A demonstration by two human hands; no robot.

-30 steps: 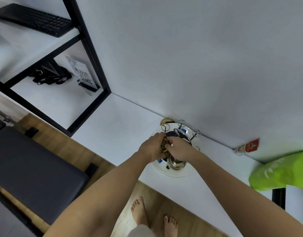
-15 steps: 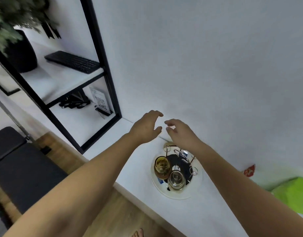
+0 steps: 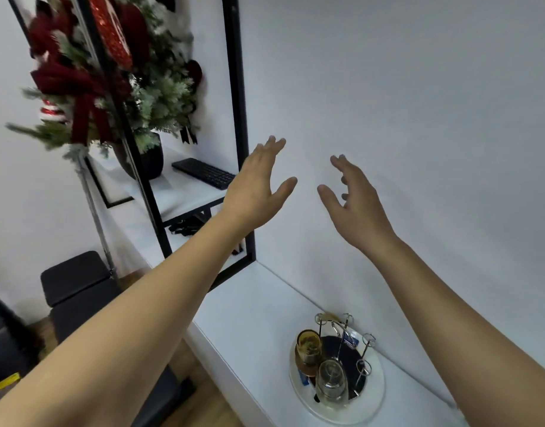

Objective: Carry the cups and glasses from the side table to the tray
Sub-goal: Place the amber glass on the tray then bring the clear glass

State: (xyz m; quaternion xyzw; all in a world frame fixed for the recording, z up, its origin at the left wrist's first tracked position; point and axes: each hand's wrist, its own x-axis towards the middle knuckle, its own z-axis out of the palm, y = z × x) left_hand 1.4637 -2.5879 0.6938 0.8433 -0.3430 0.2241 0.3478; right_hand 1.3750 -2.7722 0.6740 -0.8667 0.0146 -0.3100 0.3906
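A round white tray (image 3: 374, 405) with a metal wire rack (image 3: 342, 337) stands on the white counter at the lower right. An amber glass (image 3: 309, 349) and a clear glass (image 3: 331, 385) sit upside down on the rack's left side. My left hand (image 3: 256, 186) and my right hand (image 3: 356, 198) are raised in front of the wall, well above the tray. Both hands have spread fingers and hold nothing.
A white counter (image 3: 249, 328) runs along the wall. A black-framed shelf (image 3: 237, 118) at the left holds a black keyboard (image 3: 206, 173) and a potted festive plant (image 3: 117, 75). A dark bench (image 3: 77, 282) stands on the wooden floor at lower left.
Both hands let go of the amber glass on the rack and rose away from the tray, fingers opening. The view tilted upward, so the tray now lies low in the frame.
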